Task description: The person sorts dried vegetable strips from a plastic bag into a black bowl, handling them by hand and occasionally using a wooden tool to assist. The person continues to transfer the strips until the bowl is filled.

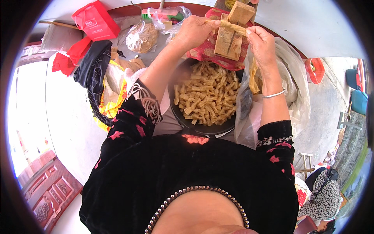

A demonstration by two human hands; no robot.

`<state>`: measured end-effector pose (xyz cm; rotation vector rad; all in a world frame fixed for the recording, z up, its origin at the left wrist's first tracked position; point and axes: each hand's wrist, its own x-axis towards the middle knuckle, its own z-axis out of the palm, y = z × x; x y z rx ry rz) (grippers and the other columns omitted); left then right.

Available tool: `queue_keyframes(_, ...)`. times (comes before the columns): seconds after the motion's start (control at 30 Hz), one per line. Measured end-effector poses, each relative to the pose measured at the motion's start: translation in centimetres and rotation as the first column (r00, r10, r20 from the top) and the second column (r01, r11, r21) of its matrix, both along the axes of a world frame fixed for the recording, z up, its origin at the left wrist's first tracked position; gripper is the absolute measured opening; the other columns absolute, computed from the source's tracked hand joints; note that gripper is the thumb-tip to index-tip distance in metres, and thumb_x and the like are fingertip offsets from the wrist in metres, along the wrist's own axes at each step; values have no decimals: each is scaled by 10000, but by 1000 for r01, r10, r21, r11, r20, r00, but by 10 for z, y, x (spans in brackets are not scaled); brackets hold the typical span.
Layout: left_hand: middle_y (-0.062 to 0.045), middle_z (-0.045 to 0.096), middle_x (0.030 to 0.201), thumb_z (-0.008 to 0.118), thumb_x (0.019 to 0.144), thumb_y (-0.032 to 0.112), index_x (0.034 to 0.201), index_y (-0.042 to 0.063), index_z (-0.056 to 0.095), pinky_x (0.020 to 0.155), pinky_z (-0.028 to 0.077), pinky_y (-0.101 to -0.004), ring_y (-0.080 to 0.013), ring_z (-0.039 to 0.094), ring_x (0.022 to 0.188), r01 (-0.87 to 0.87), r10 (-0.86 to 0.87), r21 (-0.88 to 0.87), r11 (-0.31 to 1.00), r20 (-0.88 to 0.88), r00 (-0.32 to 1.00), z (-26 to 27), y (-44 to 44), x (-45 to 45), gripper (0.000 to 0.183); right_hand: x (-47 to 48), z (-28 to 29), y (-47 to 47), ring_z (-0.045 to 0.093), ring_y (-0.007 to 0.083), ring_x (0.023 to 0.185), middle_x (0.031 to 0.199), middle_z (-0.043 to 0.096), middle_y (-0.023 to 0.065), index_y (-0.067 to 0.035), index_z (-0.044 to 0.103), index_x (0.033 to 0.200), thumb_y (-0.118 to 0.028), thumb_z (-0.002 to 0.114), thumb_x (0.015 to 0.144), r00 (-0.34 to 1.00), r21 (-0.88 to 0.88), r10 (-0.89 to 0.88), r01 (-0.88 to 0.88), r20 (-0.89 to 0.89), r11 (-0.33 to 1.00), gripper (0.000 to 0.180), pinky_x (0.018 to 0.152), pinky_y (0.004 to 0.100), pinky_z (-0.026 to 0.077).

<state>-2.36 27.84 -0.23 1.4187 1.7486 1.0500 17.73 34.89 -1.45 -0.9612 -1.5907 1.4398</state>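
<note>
A soft yellow-brown strip is stretched between my two hands, with a thicker, knot-like part near the left fingertips. My left hand pinches one end, and my right hand grips the other. Just behind and below the strip stands a wooden block with a dark slit, on a red patterned cloth. Below the hands, a dark round basin holds a heap of short knotted pieces of similar colour. More of the yellow material hangs below my right wrist, beside a clear plastic bag.
Left of the basin are a yellow plastic sack, a dark checked cloth and a tied plastic bag. A red gift bag stands farther off. At right are a red basket and a person in a patterned garment.
</note>
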Motion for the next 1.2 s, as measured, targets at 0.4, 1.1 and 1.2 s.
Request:
queue_keyframes(0.4,-15,483,510,557,882,377,657,-13,587,431,372,-254,-96,448,454,15,-15,-177,984,2,1000,0,-9,0,451,-2,-11,9,492,187,505,566,544,121,0,618,709,-239,622,764,749,396,-226,-52,622,917,245,539,334,417)
queue_keyframes(1.1,12,390,521,416,960,320,640,105,461,378,277,-225,-81,340,421,-334,-160,199,921,977,139,62,-32,20,389,-13,32,-84,374,49,478,557,418,-35,-2,588,846,-184,481,931,930,64,339,-350,141,934,228,442,195,331)
queue_keyframes(1.2,28,303,547,322,977,379,702,122,402,392,240,-239,-94,257,427,-390,-42,612,688,570,821,57,-31,26,384,-4,53,-88,349,28,467,544,404,-40,22,601,889,-167,493,917,899,-323,382,-434,-212,841,219,443,184,318)
